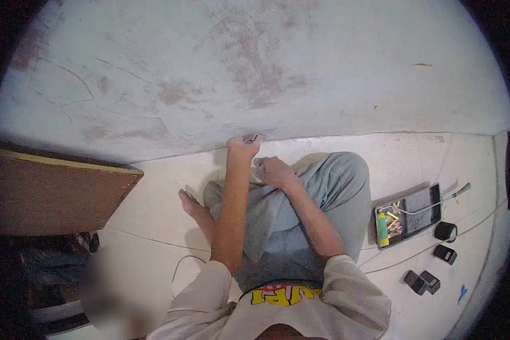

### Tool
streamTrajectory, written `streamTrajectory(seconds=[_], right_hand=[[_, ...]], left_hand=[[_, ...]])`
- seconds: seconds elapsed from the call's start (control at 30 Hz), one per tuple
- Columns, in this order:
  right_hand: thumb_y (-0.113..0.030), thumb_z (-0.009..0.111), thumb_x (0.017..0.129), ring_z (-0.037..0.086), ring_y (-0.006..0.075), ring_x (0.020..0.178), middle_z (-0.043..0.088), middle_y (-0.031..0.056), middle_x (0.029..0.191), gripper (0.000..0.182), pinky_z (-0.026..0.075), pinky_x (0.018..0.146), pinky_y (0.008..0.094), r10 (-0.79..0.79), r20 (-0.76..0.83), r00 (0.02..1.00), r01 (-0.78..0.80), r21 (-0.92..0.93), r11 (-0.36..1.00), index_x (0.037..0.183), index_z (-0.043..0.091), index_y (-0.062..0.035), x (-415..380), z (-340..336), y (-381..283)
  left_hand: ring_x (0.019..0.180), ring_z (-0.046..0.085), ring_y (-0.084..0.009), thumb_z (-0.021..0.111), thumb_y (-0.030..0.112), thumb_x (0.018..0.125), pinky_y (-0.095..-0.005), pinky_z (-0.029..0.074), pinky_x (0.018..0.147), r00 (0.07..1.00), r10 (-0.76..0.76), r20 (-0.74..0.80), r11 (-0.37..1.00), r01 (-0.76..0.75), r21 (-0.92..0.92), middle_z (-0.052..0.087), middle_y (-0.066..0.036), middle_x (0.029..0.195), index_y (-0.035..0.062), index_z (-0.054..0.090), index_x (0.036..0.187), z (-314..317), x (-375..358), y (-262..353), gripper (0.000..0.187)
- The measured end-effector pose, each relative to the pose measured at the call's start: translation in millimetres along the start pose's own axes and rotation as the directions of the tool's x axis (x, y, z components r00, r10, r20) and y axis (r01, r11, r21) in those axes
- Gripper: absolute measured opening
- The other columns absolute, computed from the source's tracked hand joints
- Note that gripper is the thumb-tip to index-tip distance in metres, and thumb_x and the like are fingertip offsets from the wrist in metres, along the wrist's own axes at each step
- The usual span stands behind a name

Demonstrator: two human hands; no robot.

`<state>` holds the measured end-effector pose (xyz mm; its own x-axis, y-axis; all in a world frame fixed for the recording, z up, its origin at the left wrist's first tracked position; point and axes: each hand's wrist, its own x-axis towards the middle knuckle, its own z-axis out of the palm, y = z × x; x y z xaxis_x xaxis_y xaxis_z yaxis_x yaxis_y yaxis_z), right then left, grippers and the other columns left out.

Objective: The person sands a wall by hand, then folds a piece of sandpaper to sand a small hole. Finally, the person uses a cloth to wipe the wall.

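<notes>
My left hand (243,147) reaches forward to the foot of the wall, its fingers closed. A small pale object with a dark slit (256,138) shows at its fingertips, beside the wall; its kind is too small to tell. My right hand (273,171) is a little nearer to me, over my folded legs, with its fingers curled in. Something small and greyish may be between those fingers, but I cannot make it out. Ahead of both hands rises the pale, stained wall (334,85), with cracks and flaking patches.
On the floor to the right lies a black tray (408,218) with a yellow-green tube (383,229) and small brass-coloured pieces. Dark small boxes (422,281), a cable (476,229) and a blue item (462,293) lie nearby. A brown wooden panel (56,195) stands left.
</notes>
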<state>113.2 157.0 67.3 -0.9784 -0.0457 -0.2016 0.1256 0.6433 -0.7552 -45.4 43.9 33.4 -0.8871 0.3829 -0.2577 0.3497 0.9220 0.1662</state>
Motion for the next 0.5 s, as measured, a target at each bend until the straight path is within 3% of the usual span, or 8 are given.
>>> streamTrajectory(seconds=[0.03,0.1,0.13,0.2,0.23,0.3,0.4,0.5], right_hand=[[-0.035,0.054,0.086,0.060,0.0414,0.091,0.063,0.0265,0.092,0.041,0.048,0.080,0.0462,0.003,0.012,1.000,-0.004,0.004,1.000,0.098,0.061,0.0028,0.3,4.0,0.5],[-0.035,0.055,0.086,0.060,0.0418,0.093,0.062,0.0273,0.092,0.040,0.047,0.081,0.0451,-0.026,-0.087,0.996,0.031,0.060,0.998,0.099,0.061,0.0031,3.4,9.2,1.1],[-0.035,0.055,0.086,0.060,0.0418,0.093,0.062,0.0273,0.092,0.040,0.047,0.081,0.0451,-0.031,-0.089,0.996,0.036,0.058,0.998,0.099,0.061,0.0031,6.8,12.6,4.5],[-0.034,0.055,0.086,0.059,0.0412,0.094,0.062,0.0276,0.093,0.040,0.047,0.081,0.0449,-0.048,-0.049,0.998,0.049,0.026,0.998,0.098,0.061,0.0029,13.1,19.5,14.1],[-0.034,0.055,0.086,0.059,0.0412,0.094,0.062,0.0276,0.093,0.040,0.047,0.081,0.0449,-0.047,-0.063,0.997,0.048,0.024,0.999,0.098,0.061,0.0029,14.0,14.5,13.4],[-0.035,0.054,0.087,0.059,0.0413,0.094,0.062,0.0277,0.093,0.039,0.047,0.081,0.0453,-0.041,-0.075,0.996,0.036,-0.069,0.997,0.097,0.060,0.0028,6.4,14.5,11.1],[-0.032,0.055,0.086,0.059,0.0409,0.094,0.062,0.0278,0.094,0.038,0.046,0.081,0.0452,-0.051,-0.067,0.996,0.050,-0.014,0.999,0.099,0.060,0.0035,11.3,23.8,16.0],[-0.031,0.055,0.086,0.060,0.0411,0.093,0.062,0.0275,0.093,0.038,0.046,0.081,0.0455,-0.046,-0.058,0.997,0.047,0.011,0.999,0.100,0.060,0.0039,6.2,14.3,7.6]], left_hand=[[0.126,0.045,-0.0233,0.056,0.063,0.078,-0.0307,0.034,0.106,1.000,-0.008,0.011,1.000,0.008,-0.001,0.052,-0.010,0.132,0.0049,0.052,0.127,-1.2,-1.6,5.2,0.076],[0.126,0.045,-0.0239,0.054,0.061,0.080,-0.0316,0.034,0.106,0.911,-0.220,0.348,0.948,0.284,-0.144,0.051,-0.010,0.133,0.0041,0.052,0.127,-31.4,-4.6,35.8,0.074],[0.126,0.045,-0.0239,0.054,0.061,0.080,-0.0316,0.034,0.106,0.913,-0.222,0.342,0.947,0.285,-0.146,0.051,-0.010,0.133,0.0041,0.052,0.127,-52.6,-18.6,46.2,0.074],[0.124,0.046,-0.0248,0.051,0.058,0.083,-0.0313,0.034,0.106,0.976,-0.034,0.213,0.999,0.042,-0.034,0.052,-0.011,0.132,0.0020,0.053,0.125,-84.5,-46.9,62.9,0.070],[0.124,0.047,-0.0251,0.051,0.058,0.083,-0.0314,0.035,0.105,0.984,-0.003,0.178,0.997,0.018,-0.079,0.053,-0.011,0.131,0.0034,0.054,0.124,-81.7,-44.9,64.7,0.069],[0.123,0.048,-0.0256,0.051,0.059,0.082,-0.0317,0.036,0.104,0.976,-0.051,0.209,0.981,0.088,-0.172,0.053,-0.011,0.131,0.0062,0.055,0.123,-75.0,-43.7,59.9,0.066],[0.121,0.049,-0.0264,0.051,0.059,0.081,-0.0321,0.037,0.103,0.940,-0.183,0.289,0.964,0.230,-0.136,0.054,-0.010,0.130,0.0104,0.058,0.120,-77.7,-42.0,66.3,0.062],[0.120,0.050,-0.0273,0.051,0.059,0.081,-0.0324,0.038,0.102,0.945,-0.163,0.285,0.963,0.215,-0.161,0.055,-0.010,0.129,0.0146,0.061,0.118,-85.6,-52.7,67.7,0.059]])
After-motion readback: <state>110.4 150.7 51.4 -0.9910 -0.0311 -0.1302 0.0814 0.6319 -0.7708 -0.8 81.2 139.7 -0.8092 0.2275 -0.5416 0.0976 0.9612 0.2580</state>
